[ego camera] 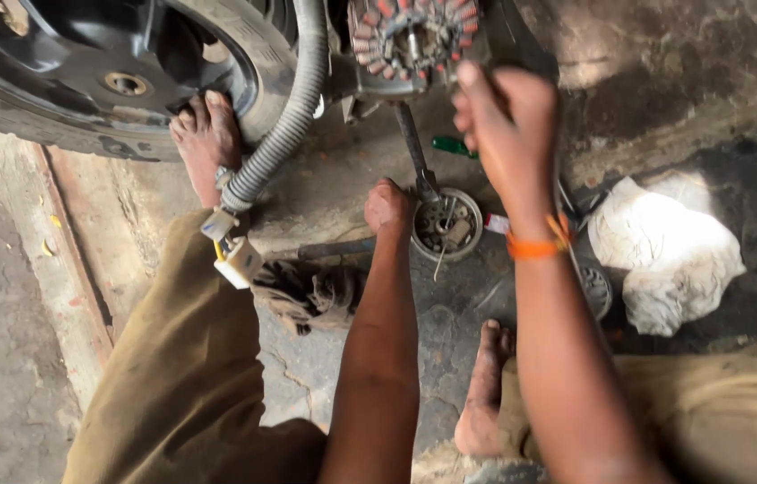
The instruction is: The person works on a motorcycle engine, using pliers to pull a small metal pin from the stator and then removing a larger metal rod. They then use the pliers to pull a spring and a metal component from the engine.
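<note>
Left hand (387,208): closed into a fist low over the floor; it is set just beside the round metal tray (447,223), at the lower end of a dark wrench (414,151); whether the wrench is gripped by it cannot be told, as the fingers are hidden.
Right hand (506,125): raised and blurred, with fingers curled loosely together; it is held just below and to the right of the stator (412,36); nothing is seen pinched in it; an orange thread band (535,244) is worn at the wrist.
Stator: a ring of copper-wound coils is seen at the top of the view, fixed to the engine side; the wrench slants down from under it to the tray.
Round metal tray: set on the floor between the two forearms; small metal parts are held in it.
Tyre (244,45): the black wheel is seen at top left; a bare foot (206,134) is pressed against it.
Hose (284,125): a grey ribbed hose runs down beside the tyre; it ends at a white plug connector (237,262) near the knee.
Rags: a dark rag (307,294) lies beside the left forearm; a white cloth (665,246) lies to the right, well apart from the tray.
Screwdriver (452,145): a green handle is seen on the floor behind the right hand.
Floor (352,358): cracked, stained concrete; the other bare foot (484,385) rests on it.
</note>
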